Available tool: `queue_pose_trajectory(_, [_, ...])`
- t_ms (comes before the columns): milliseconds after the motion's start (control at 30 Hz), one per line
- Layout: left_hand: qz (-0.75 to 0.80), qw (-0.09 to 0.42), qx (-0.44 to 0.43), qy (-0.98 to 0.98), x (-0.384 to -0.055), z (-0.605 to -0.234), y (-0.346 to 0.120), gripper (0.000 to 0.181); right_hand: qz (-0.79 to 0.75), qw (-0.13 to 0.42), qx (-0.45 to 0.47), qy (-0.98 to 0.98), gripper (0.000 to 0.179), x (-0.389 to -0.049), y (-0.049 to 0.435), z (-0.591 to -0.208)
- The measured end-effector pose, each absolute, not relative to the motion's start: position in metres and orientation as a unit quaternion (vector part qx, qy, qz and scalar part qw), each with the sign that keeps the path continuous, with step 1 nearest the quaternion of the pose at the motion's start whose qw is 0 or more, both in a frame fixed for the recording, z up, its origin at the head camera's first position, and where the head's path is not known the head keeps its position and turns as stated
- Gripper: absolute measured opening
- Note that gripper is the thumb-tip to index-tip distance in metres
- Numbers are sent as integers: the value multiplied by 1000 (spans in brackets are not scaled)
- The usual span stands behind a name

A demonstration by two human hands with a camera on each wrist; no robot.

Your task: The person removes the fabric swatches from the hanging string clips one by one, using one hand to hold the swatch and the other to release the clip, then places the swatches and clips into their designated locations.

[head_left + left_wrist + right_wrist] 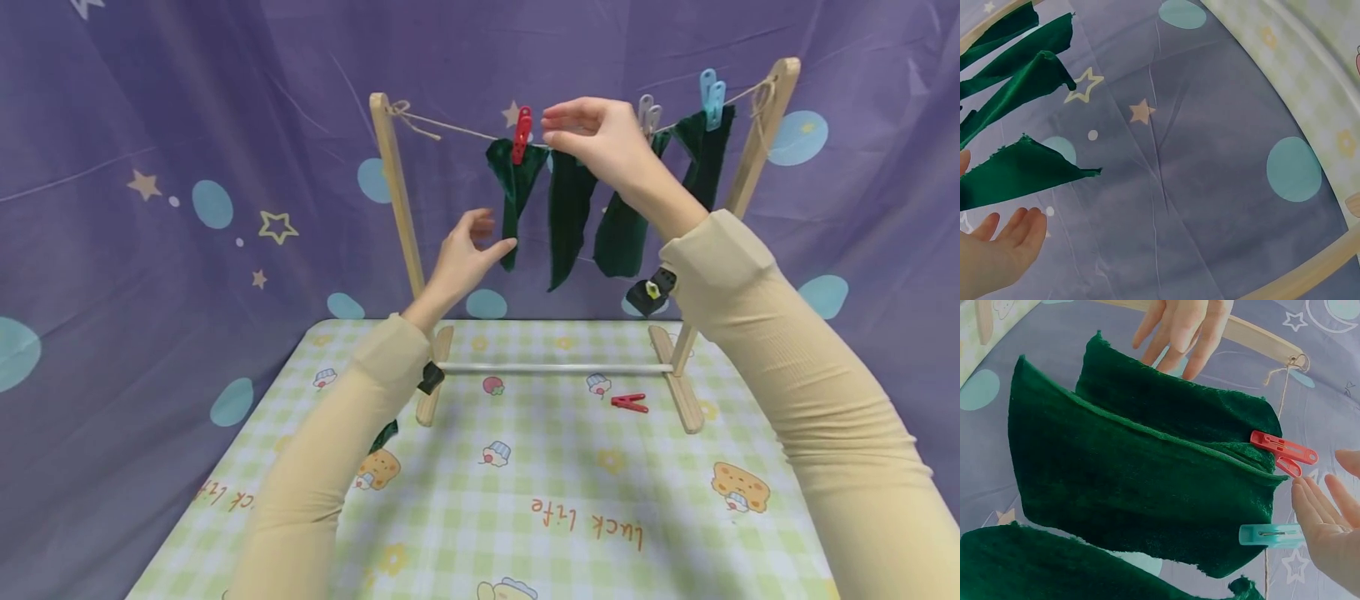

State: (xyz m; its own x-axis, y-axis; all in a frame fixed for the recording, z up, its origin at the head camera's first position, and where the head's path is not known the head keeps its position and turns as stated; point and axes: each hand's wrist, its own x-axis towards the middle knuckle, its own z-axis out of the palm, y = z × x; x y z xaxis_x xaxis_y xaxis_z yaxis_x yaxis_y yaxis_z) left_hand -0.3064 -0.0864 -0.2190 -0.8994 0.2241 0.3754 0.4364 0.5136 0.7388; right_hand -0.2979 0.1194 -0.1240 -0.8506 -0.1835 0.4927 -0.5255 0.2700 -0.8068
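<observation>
Strips of dark green cloth hang from a string line in the head view. A red clothespin (522, 135) clips the leftmost cloth (510, 187). My right hand (603, 137) is raised beside that pin with nothing in its fingers. In the right wrist view, its fingertips overlap the end of a teal clothespin (1263, 534), which is on the neighbouring cloth (1129, 475). My left hand (465, 254), fingers loosely spread, is beside the lower end of the leftmost cloth. The left wrist view shows this hand (1007, 250) below the cloth, holding nothing.
A grey clothespin (649, 117) and a blue clothespin (712, 100) clip the cloths further right. Wooden posts (397, 192) carry the line. On the checked tablecloth (450, 533) lie a red clothespin (630, 403) and a green cloth piece (384, 437), partly hidden by my left sleeve.
</observation>
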Motion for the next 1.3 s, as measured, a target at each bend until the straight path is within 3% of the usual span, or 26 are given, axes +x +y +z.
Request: queue_pose_trajectory(1300, [-506, 104, -197, -833, -330, -236, -76, 62, 546, 137, 174, -808, 43, -319, 89, -113])
